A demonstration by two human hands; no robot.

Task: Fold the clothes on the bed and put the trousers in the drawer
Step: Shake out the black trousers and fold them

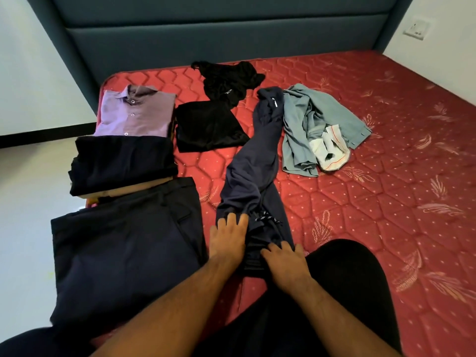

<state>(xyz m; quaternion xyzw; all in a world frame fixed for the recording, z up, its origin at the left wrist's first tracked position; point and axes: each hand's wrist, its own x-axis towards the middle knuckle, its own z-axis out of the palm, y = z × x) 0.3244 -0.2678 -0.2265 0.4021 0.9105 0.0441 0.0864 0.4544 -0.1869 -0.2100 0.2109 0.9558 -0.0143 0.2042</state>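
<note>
Navy drawstring track pants (257, 163) lie stretched lengthwise on the red mattress (373, 176), waistband toward me. My left hand (228, 238) rests flat on the waistband's left side, fingers spread. My right hand (286, 261) presses the waistband's near end, fingers curled onto the cloth. Folded dark navy trousers (123, 258) lie at the near left. Beyond them sit a folded dark garment (123, 163) and a folded purple shirt (136, 112). A folded black piece (208, 127), a crumpled black garment (229, 78) and crumpled grey-green trousers (316, 127) lie farther up.
A blue padded headboard (219, 32) closes the far side. White floor (25, 202) runs along the mattress's left edge. My knee in black cloth (342, 279) rests on the bed at the near right. A wall socket (414, 28) sits at the upper right.
</note>
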